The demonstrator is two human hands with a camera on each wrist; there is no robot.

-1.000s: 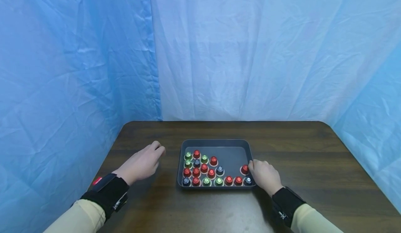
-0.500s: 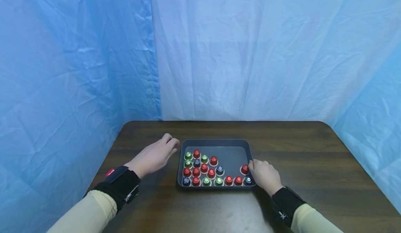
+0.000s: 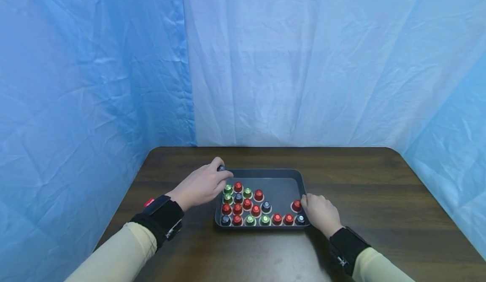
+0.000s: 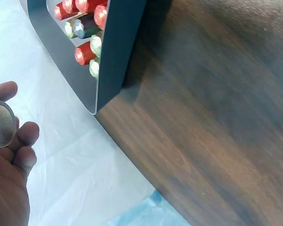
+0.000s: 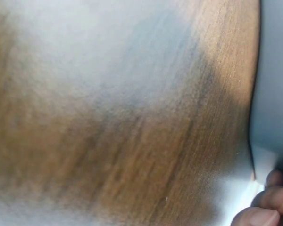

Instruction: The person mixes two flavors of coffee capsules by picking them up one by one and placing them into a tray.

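My left hand (image 3: pixel 201 185) is over the far left corner of a dark grey baking tray (image 3: pixel 281 186). Between its thumb and fingers it pinches a dark blue coffee capsule (image 3: pixel 221 168); the left wrist view shows the round, flat lid of this capsule (image 4: pixel 2 126). At the tray's right side, my right hand (image 3: pixel 322 212) grips the rim, and its fingertips (image 5: pixel 262 217) show beside the tray wall in the right wrist view. Red, green and dark blue capsules stand in the tray, mostly at the left and along the near edge. One red capsule (image 3: pixel 297 205) stands near the right hand.
The tray lies on a dark brown wooden table (image 3: pixel 364 181). Pale blue cloth (image 3: pixel 288 63) hangs behind the table and at both sides. Bare tray floor shows at the back and centre right.
My left hand has moved right and away from me, from beside the tray to over its far left corner; the blue capsule has come into sight. The right hand and tray stay put.
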